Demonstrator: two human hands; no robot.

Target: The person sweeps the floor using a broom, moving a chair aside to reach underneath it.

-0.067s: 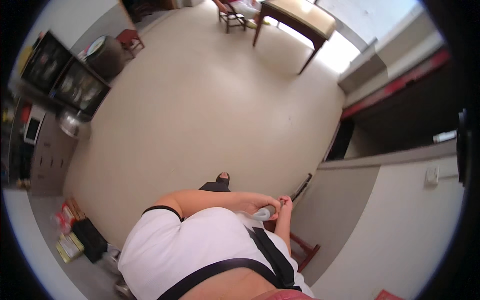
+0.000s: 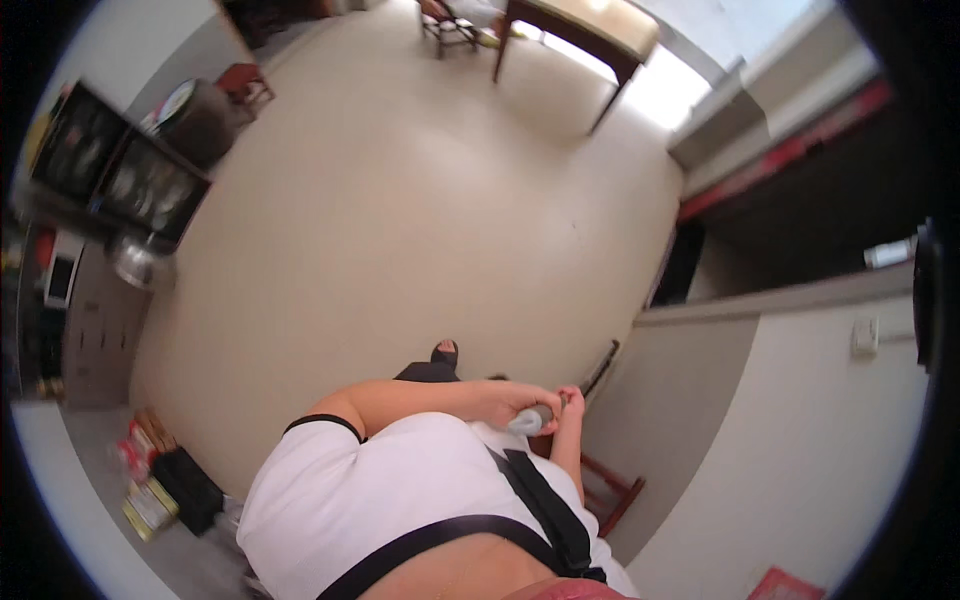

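My left arm reaches across my body, and my left hand (image 2: 528, 403) is closed around a grey pole handle (image 2: 543, 412) with a pale, rounded end. Just beyond it my right hand (image 2: 570, 400) is also closed on the pole. A narrow dark strip (image 2: 601, 366) lies past my right hand, low by the right wall. It may be the pole's far end, but I cannot tell what kind of tool this is. My hands hide most of the shaft.
A wooden table (image 2: 590, 15) stands far ahead, beside a low chair (image 2: 447, 32) with a person at it. Dark shelves (image 2: 125, 165), a metal pot (image 2: 140, 262) and drawers (image 2: 105, 325) line the left. A reddish-brown wooden frame (image 2: 622, 500) stands near my right side.
The view has shifted slightly, so the table and chair sit a little further left and higher. Both hands keep their hold on the pole. The dark strip appears slightly further left and higher.
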